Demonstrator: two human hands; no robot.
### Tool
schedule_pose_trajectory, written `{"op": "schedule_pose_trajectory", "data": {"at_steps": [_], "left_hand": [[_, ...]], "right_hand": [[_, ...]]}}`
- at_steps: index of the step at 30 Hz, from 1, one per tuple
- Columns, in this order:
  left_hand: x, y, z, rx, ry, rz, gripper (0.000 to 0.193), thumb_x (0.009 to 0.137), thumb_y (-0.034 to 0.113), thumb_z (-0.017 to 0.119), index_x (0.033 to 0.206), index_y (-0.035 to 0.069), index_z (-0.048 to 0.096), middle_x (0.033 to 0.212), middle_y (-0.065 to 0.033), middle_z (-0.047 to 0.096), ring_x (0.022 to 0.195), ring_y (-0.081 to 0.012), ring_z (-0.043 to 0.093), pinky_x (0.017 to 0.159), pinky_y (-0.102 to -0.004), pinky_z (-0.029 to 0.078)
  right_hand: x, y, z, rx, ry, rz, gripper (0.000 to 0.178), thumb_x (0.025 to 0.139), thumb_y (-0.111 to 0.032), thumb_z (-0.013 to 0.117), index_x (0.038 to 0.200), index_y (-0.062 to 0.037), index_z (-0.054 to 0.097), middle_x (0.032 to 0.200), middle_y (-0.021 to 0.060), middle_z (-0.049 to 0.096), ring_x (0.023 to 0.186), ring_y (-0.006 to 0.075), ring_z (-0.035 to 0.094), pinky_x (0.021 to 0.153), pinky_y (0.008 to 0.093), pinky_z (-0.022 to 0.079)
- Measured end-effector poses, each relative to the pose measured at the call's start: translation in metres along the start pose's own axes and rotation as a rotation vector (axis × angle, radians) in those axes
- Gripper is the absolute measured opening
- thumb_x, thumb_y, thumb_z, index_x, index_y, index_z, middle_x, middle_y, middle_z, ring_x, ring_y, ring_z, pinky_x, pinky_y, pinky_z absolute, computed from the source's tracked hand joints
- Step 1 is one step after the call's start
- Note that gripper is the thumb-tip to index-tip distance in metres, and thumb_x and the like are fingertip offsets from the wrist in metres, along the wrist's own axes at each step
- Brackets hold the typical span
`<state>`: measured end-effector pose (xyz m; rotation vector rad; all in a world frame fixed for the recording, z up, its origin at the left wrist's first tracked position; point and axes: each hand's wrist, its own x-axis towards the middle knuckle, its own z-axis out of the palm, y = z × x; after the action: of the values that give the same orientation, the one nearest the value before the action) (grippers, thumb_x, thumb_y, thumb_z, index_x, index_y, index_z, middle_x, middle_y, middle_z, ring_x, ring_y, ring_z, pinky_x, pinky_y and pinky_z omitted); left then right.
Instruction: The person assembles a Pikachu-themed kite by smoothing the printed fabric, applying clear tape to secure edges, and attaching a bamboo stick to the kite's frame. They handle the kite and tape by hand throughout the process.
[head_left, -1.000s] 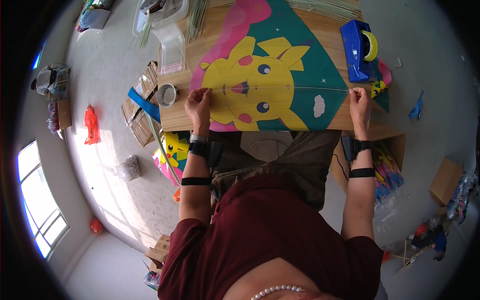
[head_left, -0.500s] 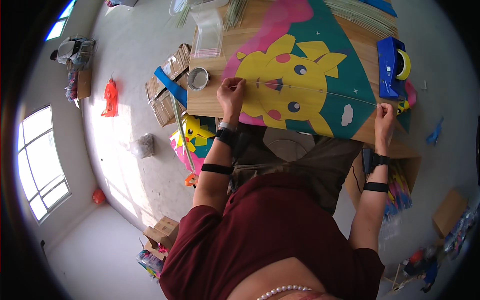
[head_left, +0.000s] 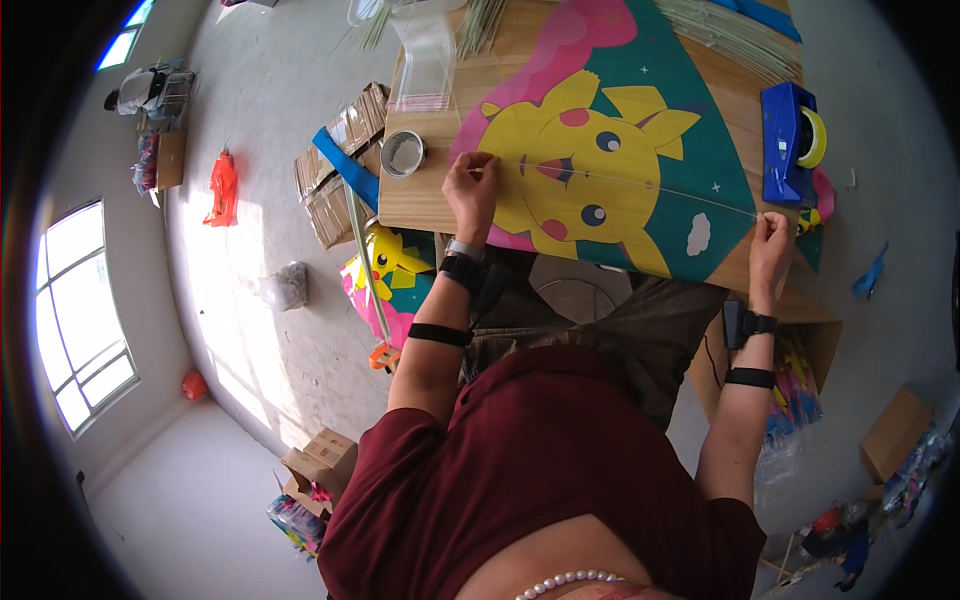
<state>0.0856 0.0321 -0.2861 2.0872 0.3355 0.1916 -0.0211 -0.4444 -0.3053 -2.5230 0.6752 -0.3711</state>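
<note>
A printed kite sheet [head_left: 690, 150], teal and pink with a yellow cartoon face, lies flat on the wooden table [head_left: 415, 205]. Across it runs a thin pale strand [head_left: 620, 179], taut and nearly straight; whether it is a stick or a string I cannot tell. My left hand [head_left: 472, 188] pinches its left end at the sheet's pink edge. At the teal corner on the right, my right hand [head_left: 770, 245] pinches the other end. Both hands are closed, fingertips together. The blue tape dispenser [head_left: 780, 160] with a yellow roll stands just beyond my right hand.
A round metal tin [head_left: 403, 154] sits left of the sheet, near clear plastic bags [head_left: 425, 65]. Bundles of thin sticks [head_left: 735, 40] lie at the far edge. Flattened cardboard [head_left: 345, 130] with a blue strip is left of the table; an open carton [head_left: 810, 330] stands below right.
Both hands keep their pinch on the strand, which stays stretched over the sheet. The whole view has shifted slightly; otherwise little differs.
</note>
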Motion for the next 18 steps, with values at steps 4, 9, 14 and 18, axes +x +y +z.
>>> {"op": "schedule_pose_trajectory", "data": {"at_steps": [4,9,14,18], "left_hand": [[-0.003,0.007,0.0,-0.003,0.013,-0.011,0.014,0.086,0.013,0.076,0.094,0.002,0.074,0.083,-0.0057,0.074,0.071,-0.013,0.066,0.069,-0.0282,0.054],[-0.005,0.006,0.002,0.033,0.037,0.075,0.013,0.086,0.011,0.076,0.094,0.002,0.072,0.084,-0.0074,0.074,0.071,-0.015,0.067,0.069,-0.0296,0.054],[-0.005,0.004,0.003,0.03,0.036,0.152,0.01,0.087,0.006,0.071,0.093,0.0,0.068,0.086,-0.0115,0.071,0.069,-0.0218,0.067,0.066,-0.0337,0.054],[-0.005,0.003,0.004,0.038,0.027,0.175,0.009,0.087,0.006,0.07,0.094,0.0,0.067,0.086,-0.0119,0.071,0.07,-0.0237,0.068,0.066,-0.0347,0.054]], "right_hand": [[-0.002,-0.008,-0.002,-0.05,0.013,-0.025,0.014,0.098,-0.019,0.067,0.102,-0.0064,0.063,0.091,0.0102,0.072,0.081,0.0286,0.071,0.07,0.0386,0.054],[-0.004,-0.011,-0.002,-0.078,0.026,-0.043,0.013,0.098,-0.018,0.067,0.103,-0.0066,0.062,0.092,0.0109,0.071,0.082,0.03,0.071,0.072,0.0397,0.054],[-0.004,-0.017,-0.003,-0.056,0.046,-0.056,0.013,0.098,-0.018,0.066,0.103,-0.0068,0.061,0.093,0.0108,0.071,0.084,0.0309,0.07,0.072,0.0406,0.054],[-0.005,-0.012,0.0,-0.068,0.064,-0.061,0.013,0.098,-0.017,0.066,0.103,-0.0067,0.06,0.094,0.011,0.07,0.086,0.0321,0.069,0.073,0.042,0.053]]}}
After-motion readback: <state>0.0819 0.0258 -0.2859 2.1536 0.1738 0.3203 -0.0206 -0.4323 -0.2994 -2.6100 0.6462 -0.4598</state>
